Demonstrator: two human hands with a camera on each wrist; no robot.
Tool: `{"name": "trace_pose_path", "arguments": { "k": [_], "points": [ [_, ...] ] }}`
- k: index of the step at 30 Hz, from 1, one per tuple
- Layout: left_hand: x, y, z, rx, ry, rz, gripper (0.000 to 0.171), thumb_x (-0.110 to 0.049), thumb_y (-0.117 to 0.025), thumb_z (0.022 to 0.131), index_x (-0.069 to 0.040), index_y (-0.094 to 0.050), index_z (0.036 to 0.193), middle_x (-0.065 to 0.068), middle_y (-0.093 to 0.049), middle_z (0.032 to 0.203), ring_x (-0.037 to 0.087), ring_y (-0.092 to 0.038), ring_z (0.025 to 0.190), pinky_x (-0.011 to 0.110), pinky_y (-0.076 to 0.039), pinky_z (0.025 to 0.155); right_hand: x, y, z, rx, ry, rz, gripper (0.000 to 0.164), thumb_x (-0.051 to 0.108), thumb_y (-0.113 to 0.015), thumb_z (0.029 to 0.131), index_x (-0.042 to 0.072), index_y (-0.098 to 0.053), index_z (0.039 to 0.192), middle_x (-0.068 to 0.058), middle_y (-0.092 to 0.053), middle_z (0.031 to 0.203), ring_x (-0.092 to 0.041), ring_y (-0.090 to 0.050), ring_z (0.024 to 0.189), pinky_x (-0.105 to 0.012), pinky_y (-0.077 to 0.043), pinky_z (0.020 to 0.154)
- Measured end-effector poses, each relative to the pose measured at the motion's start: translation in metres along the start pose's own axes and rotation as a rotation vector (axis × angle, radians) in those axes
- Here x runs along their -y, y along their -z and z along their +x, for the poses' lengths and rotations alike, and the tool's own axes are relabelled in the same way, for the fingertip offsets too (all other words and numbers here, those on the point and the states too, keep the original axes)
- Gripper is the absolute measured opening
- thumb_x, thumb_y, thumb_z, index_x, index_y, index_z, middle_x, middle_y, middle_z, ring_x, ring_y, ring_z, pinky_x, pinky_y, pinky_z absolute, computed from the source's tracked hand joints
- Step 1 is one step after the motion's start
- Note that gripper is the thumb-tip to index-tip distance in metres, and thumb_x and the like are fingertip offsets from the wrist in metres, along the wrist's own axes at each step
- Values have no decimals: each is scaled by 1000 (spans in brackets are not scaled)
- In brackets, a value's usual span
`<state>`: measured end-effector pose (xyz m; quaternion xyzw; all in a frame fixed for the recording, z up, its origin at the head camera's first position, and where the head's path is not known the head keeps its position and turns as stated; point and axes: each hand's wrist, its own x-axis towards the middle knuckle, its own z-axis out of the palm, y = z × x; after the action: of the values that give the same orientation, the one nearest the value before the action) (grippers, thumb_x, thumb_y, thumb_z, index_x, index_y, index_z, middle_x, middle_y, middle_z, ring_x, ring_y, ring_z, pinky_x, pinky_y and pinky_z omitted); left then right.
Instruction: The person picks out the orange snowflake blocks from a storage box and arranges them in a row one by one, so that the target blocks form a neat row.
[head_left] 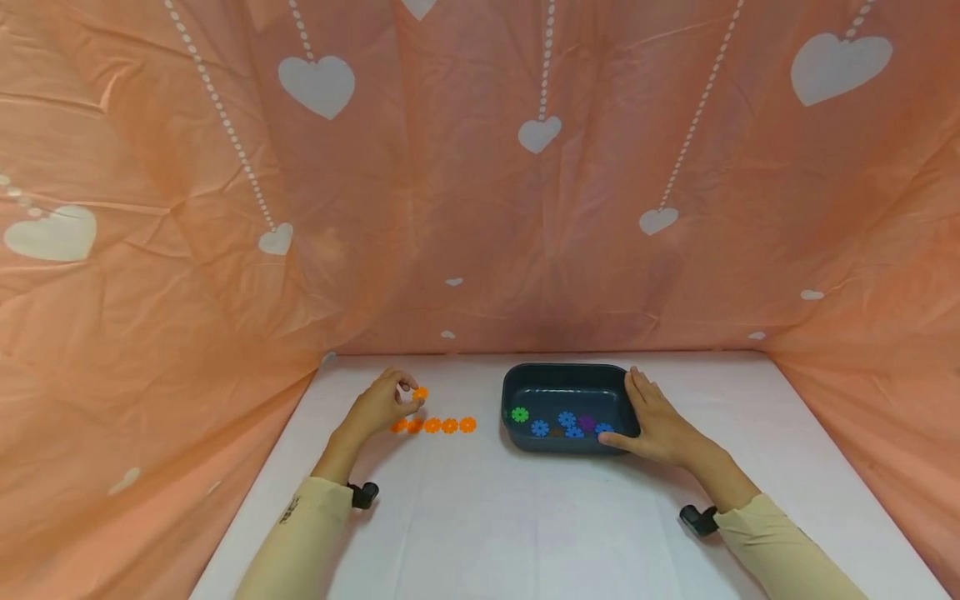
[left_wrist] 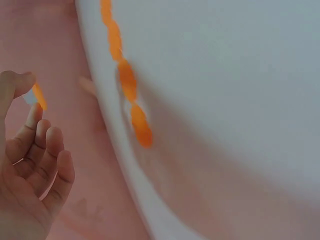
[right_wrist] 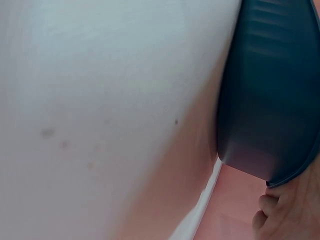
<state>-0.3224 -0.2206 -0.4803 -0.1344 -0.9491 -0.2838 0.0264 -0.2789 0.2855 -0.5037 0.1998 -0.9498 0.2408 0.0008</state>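
My left hand [head_left: 382, 404] pinches an orange flower-shaped plastic piece [head_left: 421, 392] between thumb and index finger, while its other fingers curve loosely in the left wrist view. Just below it on the table lies a row of several orange flower pieces [head_left: 450, 426], partly covered by the hand. At the right end of a dark blue-grey plastic basin [head_left: 570, 446], my right hand [head_left: 660, 425] rests with fingers extended along the side and the thumb across the near rim. Inside the basin are a green piece [head_left: 520, 414], several blue pieces [head_left: 567, 419], a purple piece [head_left: 587, 423] and a brown piece [head_left: 557, 432].
A white-covered table [head_left: 480, 525] carries everything. Behind and at both sides hangs a peach curtain [head_left: 465, 208] with white hearts, meeting the table's far edge. The basin stands to the right of the orange row, with a gap between them.
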Motion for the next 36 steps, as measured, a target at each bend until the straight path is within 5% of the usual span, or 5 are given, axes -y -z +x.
{"name": "trace_pose_path", "arguments": {
  "k": [16,36],
  "points": [
    [49,11,-19,93,81,57,30,-25,-82,95,-4,-68,111,10,-60,107,25,-59,96,47,-52,84,0,1,1,-3,5,-2,129,66,-77,89,-15,-11,164,-35,-5,174,-51,-7,162,-62,-7,130],
    [63,9,-33,101,84,111,21,-18,-80,93,-7,-67,106,7,-58,102,22,-57,93,42,-49,82,-4,-2,1,-8,10,-6,127,66,-75,90,-14,-10,165,-34,-3,175,-51,-6,162,-62,-8,130]
  ]
}}
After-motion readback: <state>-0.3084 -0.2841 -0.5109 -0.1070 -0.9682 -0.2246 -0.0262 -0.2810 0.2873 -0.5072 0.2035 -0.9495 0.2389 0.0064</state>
